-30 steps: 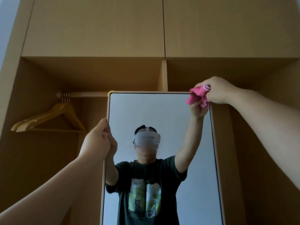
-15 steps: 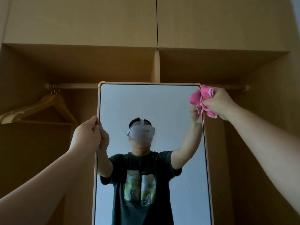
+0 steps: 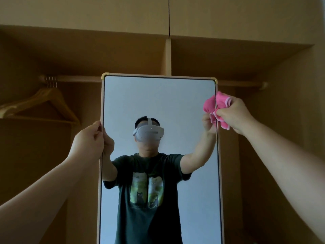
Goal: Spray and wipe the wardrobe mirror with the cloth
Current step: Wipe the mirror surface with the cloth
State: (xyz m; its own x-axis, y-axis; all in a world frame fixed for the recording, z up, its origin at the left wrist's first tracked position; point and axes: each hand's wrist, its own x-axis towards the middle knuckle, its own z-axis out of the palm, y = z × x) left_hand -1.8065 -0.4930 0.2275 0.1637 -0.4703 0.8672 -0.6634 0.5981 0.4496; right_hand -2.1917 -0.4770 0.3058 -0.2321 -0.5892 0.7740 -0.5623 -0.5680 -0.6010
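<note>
Head view. The mirror [image 3: 158,99] stands upright in front of the open wardrobe [image 3: 263,155], its top just below the rail [image 3: 73,78]. The left hand [image 3: 88,141] grips the mirror's left edge, fingers curled round the frame. The right hand [image 3: 233,117] holds the pink cloth [image 3: 222,101] at the right edge, a little below the upper right corner. Its fingers are pressed together and pinch the cloth into a bunch. The cloth and its reflection merge at the frame, so it probably bears on the edge strip and not on the glass, but this cannot be confirmed. No spray bottle is in view.

Step in hand, as judged: wiping the right edge.

1. Hold the left grip firm, since the mirror may rock under sideways pressure.
2. Run the cloth down along the edge in one even stroke.
3. For the glass, flatten the bunch into a pad. A pinched wad gives little contact and may streak.
4. Overlap the strokes, working from top to bottom.
5. Steer clear of the hangers [image 3: 49,101] on the left.
</note>
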